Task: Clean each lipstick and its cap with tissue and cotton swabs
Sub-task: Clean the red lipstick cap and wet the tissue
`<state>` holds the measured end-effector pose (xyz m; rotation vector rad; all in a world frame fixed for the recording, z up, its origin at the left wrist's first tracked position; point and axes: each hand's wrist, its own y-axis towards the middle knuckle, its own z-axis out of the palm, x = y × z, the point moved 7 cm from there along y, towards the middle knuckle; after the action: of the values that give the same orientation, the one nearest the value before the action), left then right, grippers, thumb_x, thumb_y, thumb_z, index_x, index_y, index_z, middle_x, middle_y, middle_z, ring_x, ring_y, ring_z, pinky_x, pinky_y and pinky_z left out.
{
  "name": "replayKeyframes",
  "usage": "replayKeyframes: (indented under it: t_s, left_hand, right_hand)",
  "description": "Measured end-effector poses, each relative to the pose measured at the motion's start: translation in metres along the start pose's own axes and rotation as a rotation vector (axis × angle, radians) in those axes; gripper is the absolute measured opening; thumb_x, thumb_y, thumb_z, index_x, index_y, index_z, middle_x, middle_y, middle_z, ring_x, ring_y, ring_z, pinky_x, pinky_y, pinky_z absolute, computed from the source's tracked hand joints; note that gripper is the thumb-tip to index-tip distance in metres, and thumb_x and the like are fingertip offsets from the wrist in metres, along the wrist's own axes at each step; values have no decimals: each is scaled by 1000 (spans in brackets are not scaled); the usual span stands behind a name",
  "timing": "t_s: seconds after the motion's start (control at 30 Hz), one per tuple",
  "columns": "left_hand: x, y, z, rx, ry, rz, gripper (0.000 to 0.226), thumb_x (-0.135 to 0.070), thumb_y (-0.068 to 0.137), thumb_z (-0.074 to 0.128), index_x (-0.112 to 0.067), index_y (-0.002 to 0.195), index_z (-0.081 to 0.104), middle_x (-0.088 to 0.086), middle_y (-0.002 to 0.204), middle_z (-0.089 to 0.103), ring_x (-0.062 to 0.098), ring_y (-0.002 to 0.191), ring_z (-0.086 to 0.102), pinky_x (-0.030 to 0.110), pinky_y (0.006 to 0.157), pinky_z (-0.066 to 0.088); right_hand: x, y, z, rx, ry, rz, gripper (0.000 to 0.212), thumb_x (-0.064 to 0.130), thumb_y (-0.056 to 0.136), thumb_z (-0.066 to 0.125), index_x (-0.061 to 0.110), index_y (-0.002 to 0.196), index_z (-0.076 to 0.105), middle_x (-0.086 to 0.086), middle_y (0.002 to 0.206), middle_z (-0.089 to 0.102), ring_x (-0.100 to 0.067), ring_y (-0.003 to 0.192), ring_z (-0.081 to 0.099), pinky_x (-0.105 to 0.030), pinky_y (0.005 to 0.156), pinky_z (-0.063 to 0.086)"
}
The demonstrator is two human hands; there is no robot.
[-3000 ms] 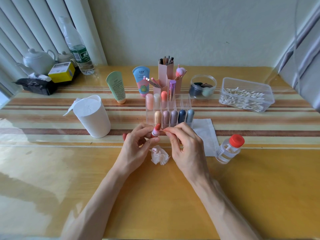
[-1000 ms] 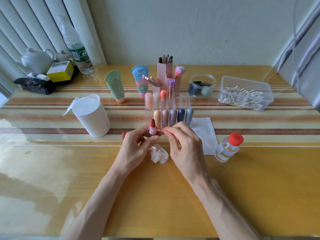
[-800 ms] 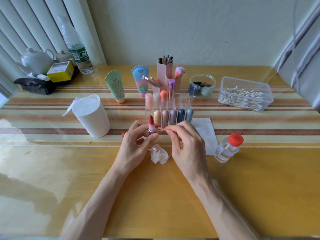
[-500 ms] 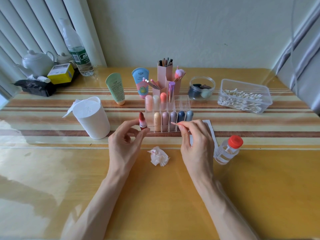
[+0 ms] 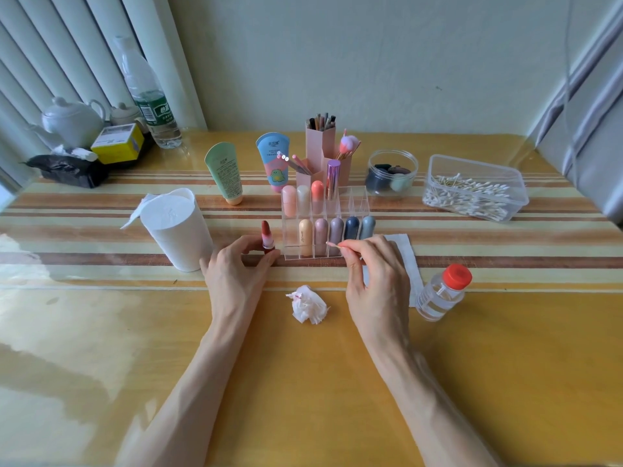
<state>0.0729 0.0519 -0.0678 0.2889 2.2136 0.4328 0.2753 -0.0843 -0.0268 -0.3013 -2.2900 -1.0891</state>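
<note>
Left grip round lipstick (base hidden)

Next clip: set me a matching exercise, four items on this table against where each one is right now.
Things:
1. red lipstick
2. cotton swab
3. crumpled tissue
4. red-capped bottle

Places:
a. lying loose on the table, between the two wrists
b. pinched by the right hand
c. untouched, to the right of the right hand
d. upright, uncapped, held by the left hand

Pairs: 1-d, 2-b, 3-a, 4-c
</note>
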Motion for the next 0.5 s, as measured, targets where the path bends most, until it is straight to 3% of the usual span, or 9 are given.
replayKeyframes:
  t_s: [0.13, 0.33, 0.5]
  left_hand:
    - [-1, -3, -2, -15, 19, -25, 19, -43, 85, 83, -33, 100, 76, -10, 83, 77, 22, 87, 69, 43, 90, 33]
    - [-3, -4, -2, 11, 4, -36, 18, -44, 86, 82, -34, 99, 75, -14, 78, 76, 16, 90, 70, 42, 89, 30]
    - [-4, -5, -1, 41, 19, -51, 16, -43, 85, 84, -36, 95, 74, -25, 67, 60, 19, 90, 65, 42, 88, 29]
  right_hand:
    - [0, 0, 1, 4, -2, -8, 13, 15, 102, 64, 12, 109, 75, 5, 97, 67, -20, 90, 65, -32, 77, 56]
    - [0, 0, 1, 8, -15, -4, 11, 12, 101, 67, 13, 109, 76, 5, 98, 67, -18, 90, 64, -27, 77, 53]
    - [0, 0, 1, 5, -14, -13, 11, 12, 101, 67, 13, 108, 76, 5, 97, 67, -18, 90, 63, -29, 77, 54]
